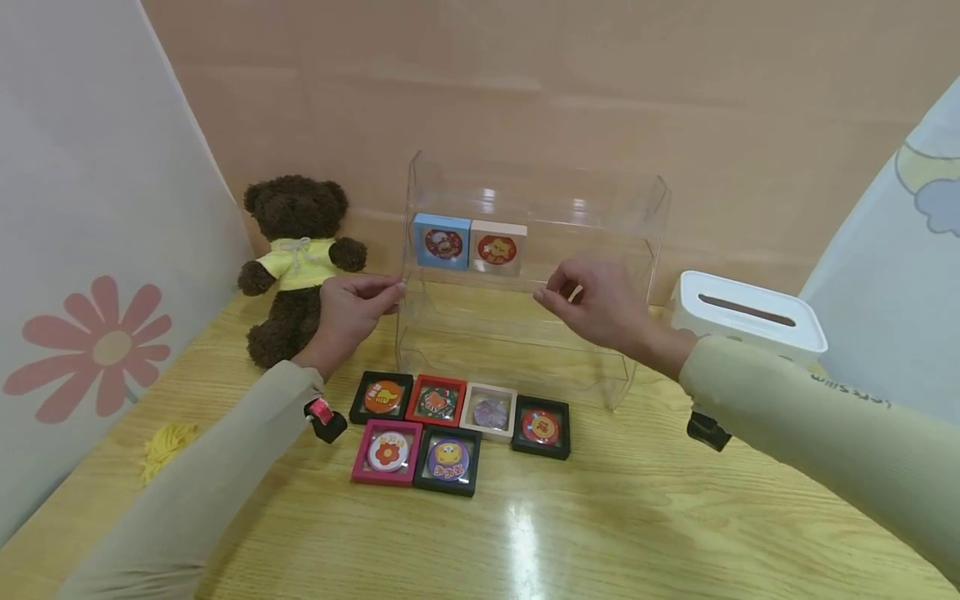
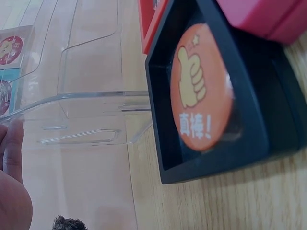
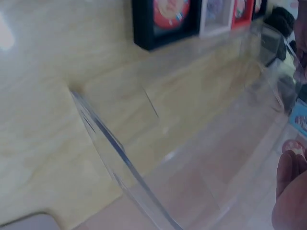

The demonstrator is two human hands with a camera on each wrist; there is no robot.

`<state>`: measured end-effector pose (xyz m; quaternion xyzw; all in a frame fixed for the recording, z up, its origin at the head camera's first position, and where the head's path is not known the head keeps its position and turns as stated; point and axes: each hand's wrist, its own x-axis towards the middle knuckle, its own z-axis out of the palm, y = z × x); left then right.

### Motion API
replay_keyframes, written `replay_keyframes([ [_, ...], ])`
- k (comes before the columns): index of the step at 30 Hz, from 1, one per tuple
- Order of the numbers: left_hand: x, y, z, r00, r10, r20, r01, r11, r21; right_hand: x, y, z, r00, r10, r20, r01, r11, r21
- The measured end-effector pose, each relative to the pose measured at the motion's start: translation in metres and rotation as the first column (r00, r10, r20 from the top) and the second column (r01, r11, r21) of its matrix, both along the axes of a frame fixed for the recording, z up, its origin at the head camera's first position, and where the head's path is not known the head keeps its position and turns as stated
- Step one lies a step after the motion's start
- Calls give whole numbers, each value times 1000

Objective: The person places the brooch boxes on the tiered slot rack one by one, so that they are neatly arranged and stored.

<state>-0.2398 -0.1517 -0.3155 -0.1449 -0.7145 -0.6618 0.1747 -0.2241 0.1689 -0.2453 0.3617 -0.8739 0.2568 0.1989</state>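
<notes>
A clear acrylic tiered rack [image 1: 517,329] stands on the table. My left hand [image 1: 351,312] pinches the rack's left side edge between thumb and fingers; the left wrist view shows its fingertips against that edge. In front of the rack, my right hand [image 1: 596,300] hovers with loosely bent fingers, thumb near the index finger, holding nothing. On an upper tier, a blue framed badge [image 1: 442,242] and a cream framed badge [image 1: 498,248] sit side by side at the left. Several more framed badges lie on the table, among them a black one with a thumbs-up [image 2: 201,86].
A brown teddy bear [image 1: 296,250] in a yellow top sits left of the rack. To the right stands a white tissue box [image 1: 750,312]. Yellow yarn [image 1: 168,450] lies at the table's left edge. Curtains hang on both sides.
</notes>
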Motion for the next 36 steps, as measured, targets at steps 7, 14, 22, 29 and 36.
replay_keyframes([
  [7,-6,-2,-7,1000,11,-2,-11,1000,-2,26,3,-28,996,89,11,-89,996,-31],
  [14,-6,-3,-7,1000,6,12,-6,1000,-3,50,6,-52,986,115,125,-107,992,-72],
  [22,-6,-3,-7,1000,3,23,-3,1000,-11,68,24,-80,974,99,205,-79,992,-100],
  [29,-6,-3,-5,1000,2,8,-2,1000,-14,69,36,-95,959,32,282,-8,996,-87],
  [36,-6,-3,-7,1000,3,13,-3,1000,-12,74,44,-111,936,-7,352,30,998,-59],
])
